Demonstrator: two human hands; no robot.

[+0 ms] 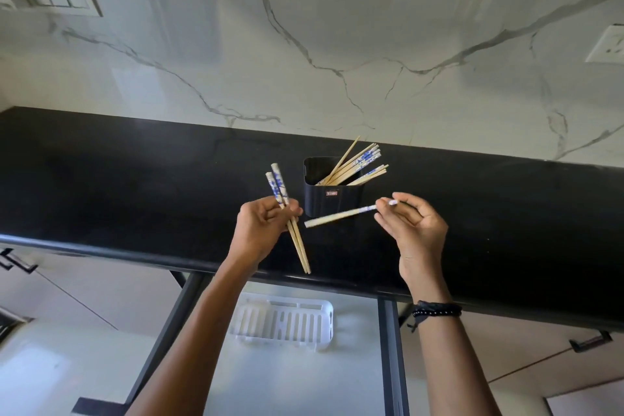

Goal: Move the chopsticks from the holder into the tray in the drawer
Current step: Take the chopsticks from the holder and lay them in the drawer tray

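Above the counter (135,179), left hand (260,230) clamps two chopsticks (290,223), right hand (415,230) pinches one chopstick (337,217).

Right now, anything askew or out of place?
Nothing damaged or spilled. The chopsticks left in the holder all lean right. The tray in the drawer holds none yet.

Glossy black countertop (135,179), pale wooden chopsticks (351,164), white plastic tray (324,312)
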